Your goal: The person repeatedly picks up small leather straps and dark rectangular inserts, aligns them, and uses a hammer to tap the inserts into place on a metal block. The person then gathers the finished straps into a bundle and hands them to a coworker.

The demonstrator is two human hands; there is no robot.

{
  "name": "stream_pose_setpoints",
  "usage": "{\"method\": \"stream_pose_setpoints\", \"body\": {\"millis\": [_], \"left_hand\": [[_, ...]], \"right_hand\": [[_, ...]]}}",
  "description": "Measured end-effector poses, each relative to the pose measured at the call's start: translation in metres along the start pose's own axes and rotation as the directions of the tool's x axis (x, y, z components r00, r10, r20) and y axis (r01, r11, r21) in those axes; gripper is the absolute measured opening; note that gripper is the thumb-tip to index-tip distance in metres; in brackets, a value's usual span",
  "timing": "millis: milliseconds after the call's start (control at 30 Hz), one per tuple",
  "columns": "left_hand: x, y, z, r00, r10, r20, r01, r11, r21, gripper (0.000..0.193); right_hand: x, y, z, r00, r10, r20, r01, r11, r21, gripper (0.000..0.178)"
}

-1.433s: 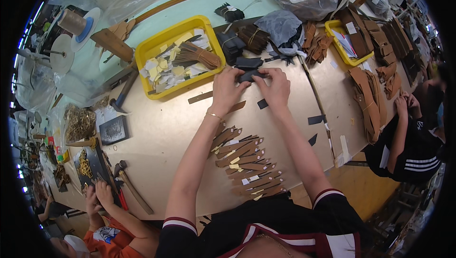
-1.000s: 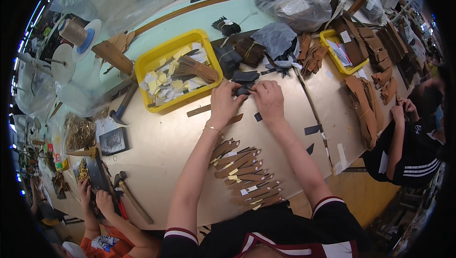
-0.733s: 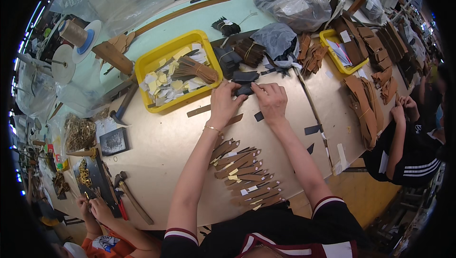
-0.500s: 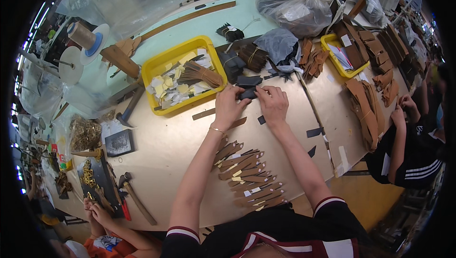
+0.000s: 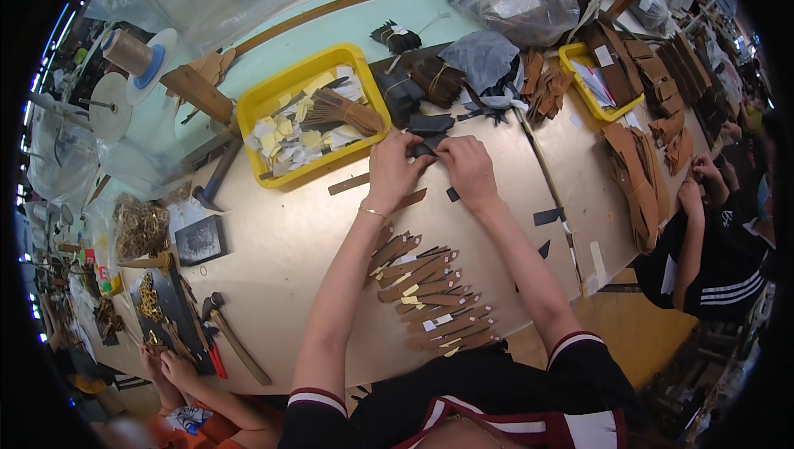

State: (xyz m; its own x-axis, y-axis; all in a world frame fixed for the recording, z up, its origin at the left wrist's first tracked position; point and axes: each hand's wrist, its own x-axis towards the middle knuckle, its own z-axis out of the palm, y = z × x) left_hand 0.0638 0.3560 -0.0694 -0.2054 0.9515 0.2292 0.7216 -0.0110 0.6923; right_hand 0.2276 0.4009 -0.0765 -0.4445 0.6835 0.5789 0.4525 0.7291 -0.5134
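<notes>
**Two hands on a small dark piece at the far side of the bench**

Where the head view looks down on the tan worktable (image 5: pixel 298 242), both of the person's forearms reach away from the near edge and meet toward the far side. The left hand (image 5: pixel 393 169) and the right hand (image 5: pixel 467 169) are side by side, fingers curled and pinched together on a small dark piece (image 5: pixel 423 150) held between them just above the table. Just beyond the hands lie more dark strips (image 5: pixel 430 124), and a loose brown strip (image 5: pixel 347 184) sits to the left of the left wrist.

Between the forearms, nearer the person, a row of brown leather tabs (image 5: pixel 430 296) lies fanned out, several with pale tags on them. To the far left of the hands stands a yellow tray (image 5: pixel 258 110) with pale scraps and a bundle of brown strips in it. A second, smaller yellow tray (image 5: pixel 572 59) sits far right, beside stacks of brown leather pieces (image 5: pixel 637 172). A hammer (image 5: pixel 236 341) lies near the left edge, close to another person's hands (image 5: pixel 165 366).
</notes>
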Motion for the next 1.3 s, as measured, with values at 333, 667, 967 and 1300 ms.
{"method": "stream_pose_setpoints", "body": {"millis": [333,667,967,1300], "left_hand": [[-0.026,0.014,-0.01,0.981,0.163,-0.106,-0.141,0.971,0.193,0.038],[-0.1,0.004,-0.057,0.977,0.166,0.135,-0.208,0.886,0.415,0.017],[-0.092,0.052,-0.055,0.979,0.103,0.174,-0.119,0.989,0.086,0.013],[-0.087,0.081,-0.024,0.786,-0.288,0.547,0.545,0.742,-0.392,0.019]], "right_hand": [[-0.044,-0.013,-0.1,0.638,0.642,0.425,-0.728,0.683,0.06,0.022],[-0.083,-0.023,-0.092,0.952,0.135,0.276,-0.054,0.957,-0.284,0.026],[-0.087,-0.041,-0.109,0.925,0.262,0.277,-0.295,0.951,0.086,0.045],[-0.073,-0.027,-0.102,0.615,0.582,0.531,-0.788,0.47,0.398,0.022]]}}
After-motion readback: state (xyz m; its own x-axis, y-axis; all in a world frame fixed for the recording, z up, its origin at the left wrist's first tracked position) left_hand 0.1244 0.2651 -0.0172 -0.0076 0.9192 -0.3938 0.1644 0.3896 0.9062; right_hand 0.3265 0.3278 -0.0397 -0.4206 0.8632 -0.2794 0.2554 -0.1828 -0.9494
